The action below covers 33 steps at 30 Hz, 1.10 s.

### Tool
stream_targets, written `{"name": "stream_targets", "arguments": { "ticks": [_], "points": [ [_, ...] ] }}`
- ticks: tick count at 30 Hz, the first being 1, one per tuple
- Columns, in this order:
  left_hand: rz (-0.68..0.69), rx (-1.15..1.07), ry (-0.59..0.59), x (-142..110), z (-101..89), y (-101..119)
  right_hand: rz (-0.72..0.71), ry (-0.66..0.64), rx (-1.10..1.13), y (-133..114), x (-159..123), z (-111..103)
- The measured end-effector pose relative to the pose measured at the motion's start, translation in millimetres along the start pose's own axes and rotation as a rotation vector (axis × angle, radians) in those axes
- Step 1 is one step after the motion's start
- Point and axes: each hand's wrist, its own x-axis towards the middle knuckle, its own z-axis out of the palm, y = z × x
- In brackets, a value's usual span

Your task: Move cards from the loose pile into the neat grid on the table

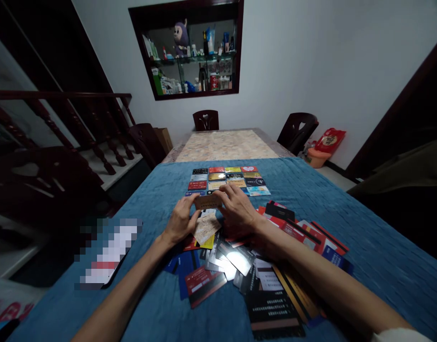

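Both my hands hold a brownish-gold plastic card [208, 202] up at its two ends, above the near side of a card grid. My left hand [180, 219] pinches its left end between thumb and fingers. At the right end, my right hand [237, 205] grips it the same way. Beyond the hands, cards lie in neat rows, among them a red card [197, 185] and a light blue card [258, 191]. A pale patterned card [207, 229] lies just under my hands, on a loose heap of cards including a black card [274, 311] and a red card [205, 285].
A blue cloth [140, 304] covers the near table; the bare patterned tabletop [225, 144] extends behind. A blurred-out phone-shaped object [111, 254] lies on the left. Dark chairs [206, 120] stand around the table, and a railing [61, 95] runs along the left.
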Motion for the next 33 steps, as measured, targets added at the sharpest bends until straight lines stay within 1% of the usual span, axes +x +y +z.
{"name": "stream_targets", "arguments": {
  "ticks": [9, 13, 16, 21, 24, 29, 33],
  "points": [
    [0.107, 0.172, -0.025, 20, -1.0, -2, -0.073, 0.105, -0.053, 20, 8, -5],
    [0.145, 0.224, -0.007, 38, -0.9, -2, -0.086, 0.108, -0.032, 33, 13, -5],
    [0.17, 0.266, -0.02, 55, 0.1, -5, -0.062, 0.099, -0.023, 43, 19, -6],
    [0.209, 0.338, -0.075, 82, 3.8, -12, -0.05, 0.039, -0.04, 62, 30, -10],
    [0.206, 0.376, -0.121, 95, 8.0, -16, -0.012, -0.01, -0.064, 71, 35, -7],
    [0.192, 0.42, -0.201, 112, 17.7, -24, 0.05, -0.116, -0.088, 86, 42, 4],
    [0.203, 0.398, -0.276, 122, 25.3, -35, 0.098, -0.211, -0.079, 97, 47, 17]
  ]
}}
